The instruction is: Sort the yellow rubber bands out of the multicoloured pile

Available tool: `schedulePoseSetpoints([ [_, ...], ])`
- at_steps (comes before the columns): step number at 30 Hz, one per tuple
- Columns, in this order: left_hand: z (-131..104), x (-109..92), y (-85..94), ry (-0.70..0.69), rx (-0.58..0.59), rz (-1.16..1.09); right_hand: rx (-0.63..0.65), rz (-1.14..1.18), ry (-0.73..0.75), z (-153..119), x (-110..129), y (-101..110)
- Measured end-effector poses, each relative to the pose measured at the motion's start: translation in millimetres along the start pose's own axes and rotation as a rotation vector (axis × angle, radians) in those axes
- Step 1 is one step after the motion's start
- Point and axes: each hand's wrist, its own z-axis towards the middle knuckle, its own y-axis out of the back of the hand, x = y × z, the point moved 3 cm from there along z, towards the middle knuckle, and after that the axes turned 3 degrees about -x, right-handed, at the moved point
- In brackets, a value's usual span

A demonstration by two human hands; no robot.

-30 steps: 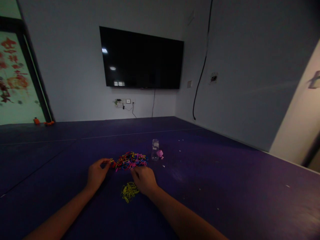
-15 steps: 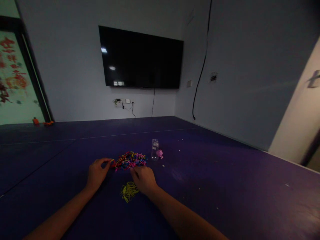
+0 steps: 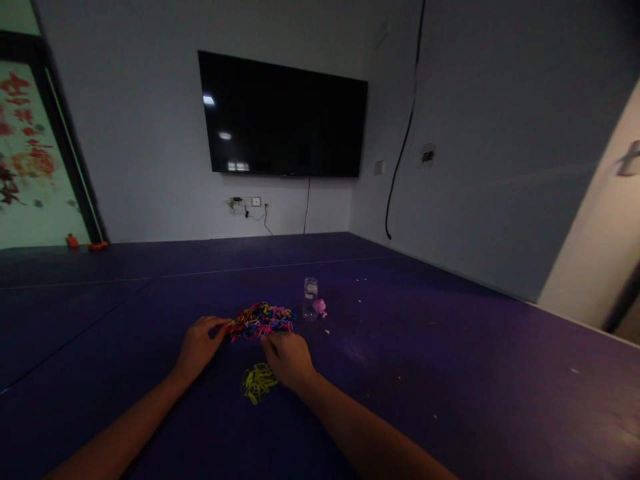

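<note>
A heap of multicoloured elastic hair ties (image 3: 260, 321), in red, blue, pink and yellow, lies between my hands. My left hand (image 3: 201, 343) reaches its left edge, thumb and forefinger pinched on what looks like a yellow hair tie. At the near right edge of the heap is my right hand (image 3: 289, 357), back upward and fingers curled in; whatever they hold is hidden. Just left of my right wrist, a smaller pile of yellow-green hair ties (image 3: 259, 383) rests apart from the heap.
A clear plastic bottle (image 3: 310, 300) stands behind the right hand, with a pink cap (image 3: 319, 307) beside it. White scraps (image 3: 327, 332) dot the purple surface (image 3: 450, 373). A television (image 3: 285, 117) hangs on the far wall, and a black cable (image 3: 403, 147) dangles at right.
My left hand has moved slightly right, bringing its fingertips against the heap's left edge. My right hand, the heap and the yellow-green pile look the same.
</note>
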Motion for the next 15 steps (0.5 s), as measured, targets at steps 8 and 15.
schedulePoseSetpoints([
  [8,0,-5,-0.7,-0.013,0.047,-0.106,0.022,0.018,-0.01,-1,2,3],
  [15,-6,-32,-5.2,-0.031,0.419,-0.317,0.0,0.013,-0.031,-1,1,1],
])
